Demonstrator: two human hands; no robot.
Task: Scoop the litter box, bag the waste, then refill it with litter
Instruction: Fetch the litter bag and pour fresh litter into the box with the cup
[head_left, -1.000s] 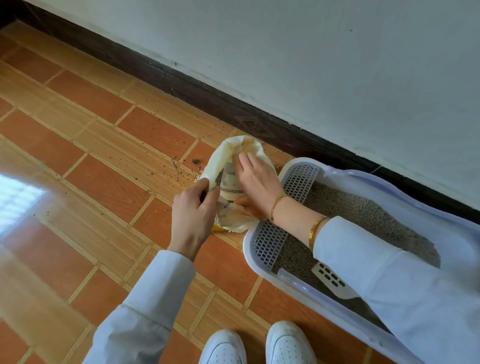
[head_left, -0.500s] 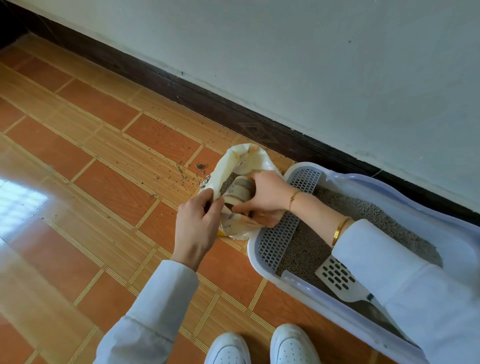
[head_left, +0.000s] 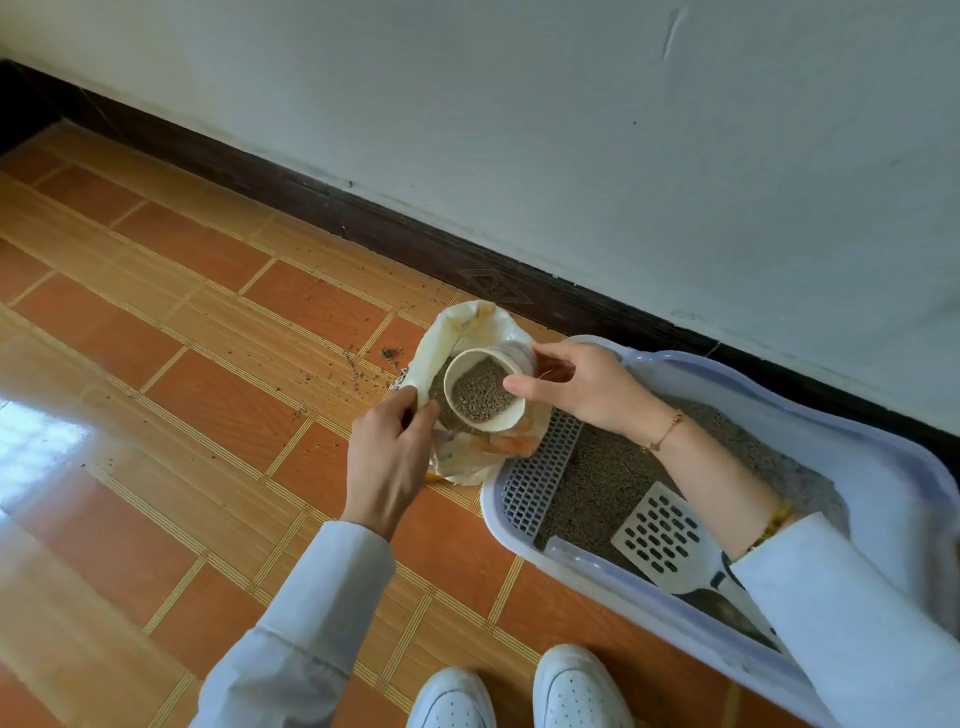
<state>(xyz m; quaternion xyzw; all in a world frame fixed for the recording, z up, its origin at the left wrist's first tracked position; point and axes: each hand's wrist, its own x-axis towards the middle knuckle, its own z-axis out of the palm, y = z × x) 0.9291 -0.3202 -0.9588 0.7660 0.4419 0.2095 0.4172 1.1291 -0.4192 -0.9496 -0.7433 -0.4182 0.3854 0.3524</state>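
The left hand (head_left: 387, 457) pinched the near lip of the litter bag (head_left: 470, 332), apparently to keep its mouth spread and steady on the floor (head_left: 156, 415). The right hand (head_left: 582, 389) gripped a paper cup (head_left: 485, 392) filled with grey litter, tipped toward the camera just above the bag's opening, likely so nothing spilled on the way across. The litter box (head_left: 675, 623) sat just beside the bag, against the wall, already holding litter, with the slotted scoop (head_left: 662, 538) resting inside. Stray granules (head_left: 358, 364) dotted the tiles nearby. Refilling looked under way.
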